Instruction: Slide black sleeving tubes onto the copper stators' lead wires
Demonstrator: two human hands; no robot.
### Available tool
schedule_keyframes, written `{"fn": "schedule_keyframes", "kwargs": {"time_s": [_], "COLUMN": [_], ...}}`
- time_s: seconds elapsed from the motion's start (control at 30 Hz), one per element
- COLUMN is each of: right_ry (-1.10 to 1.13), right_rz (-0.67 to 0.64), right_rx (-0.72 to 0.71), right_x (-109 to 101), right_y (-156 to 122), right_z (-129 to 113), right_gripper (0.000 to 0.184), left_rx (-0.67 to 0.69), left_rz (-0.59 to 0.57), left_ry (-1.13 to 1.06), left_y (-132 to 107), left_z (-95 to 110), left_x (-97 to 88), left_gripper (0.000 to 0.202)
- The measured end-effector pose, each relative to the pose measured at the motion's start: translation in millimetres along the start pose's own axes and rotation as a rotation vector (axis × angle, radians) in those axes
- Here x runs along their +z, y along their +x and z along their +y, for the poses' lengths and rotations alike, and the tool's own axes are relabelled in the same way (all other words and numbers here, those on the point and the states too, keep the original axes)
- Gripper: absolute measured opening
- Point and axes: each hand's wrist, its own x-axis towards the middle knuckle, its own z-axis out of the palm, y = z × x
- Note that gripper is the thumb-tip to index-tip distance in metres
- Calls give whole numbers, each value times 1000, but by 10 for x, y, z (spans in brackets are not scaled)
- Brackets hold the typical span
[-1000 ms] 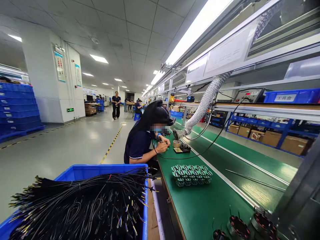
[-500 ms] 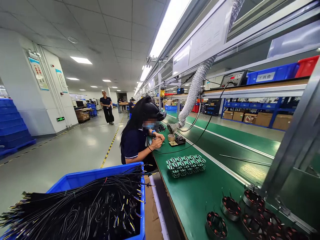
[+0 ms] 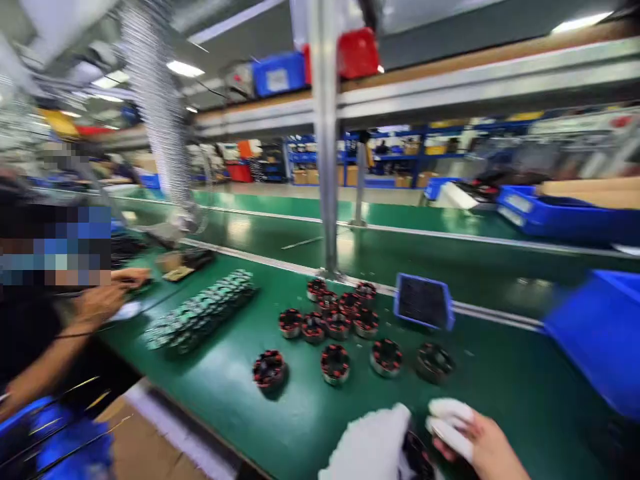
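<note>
**A:** Any writing legible from here?

**B:** None. The whole view is smeared; the white label on the blue bin (image 3: 279, 72) up on the shelf is only a pale patch.

**A:** Then the big things first, taking the upright metal post (image 3: 325, 140) as the mark.

**B:** The green bench (image 3: 500, 380) spreads out from the post's foot toward the near edge. Behind the post runs a darker green conveyor strip (image 3: 450, 257). Far right of the post a large blue crate (image 3: 597, 340) sits at the bench's right end. Left of the post a co-worker's hand (image 3: 103, 300) works beside a long tray of small green parts (image 3: 200, 311).

**A:** Free room?

**B:** Bare green lies in front of the post, between the round wound stators (image 3: 335, 320) clustered at its foot and the near edge. A small blue tray (image 3: 424, 301) lies just right of the post's foot.

**A:** And the hands?

**B:** Near the bottom edge, in front and right of the post. The left hand (image 3: 373, 443), in a white glove, and the right hand (image 3: 467, 443), with white fingertip covers, close around a dark round part (image 3: 417, 453) between them. Its fingers (image 3: 450, 420) curl onto the part's right side. It is mostly hidden and blurred.
</note>
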Motion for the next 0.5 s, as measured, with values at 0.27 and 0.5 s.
{"fn": "schedule_keyframes", "kwargs": {"time_s": [0.27,0.5], "right_ry": [804,825], "right_rz": [-7,11], "right_rx": [230,185], "right_x": [49,4], "right_y": [141,116], "right_z": [27,-20], "right_gripper": [33,26], "left_rx": [-229,-96], "left_rz": [10,-58], "left_ry": [273,278], "left_y": [167,255], "left_z": [29,-94], "left_x": [26,16], "left_gripper": [81,77]}}
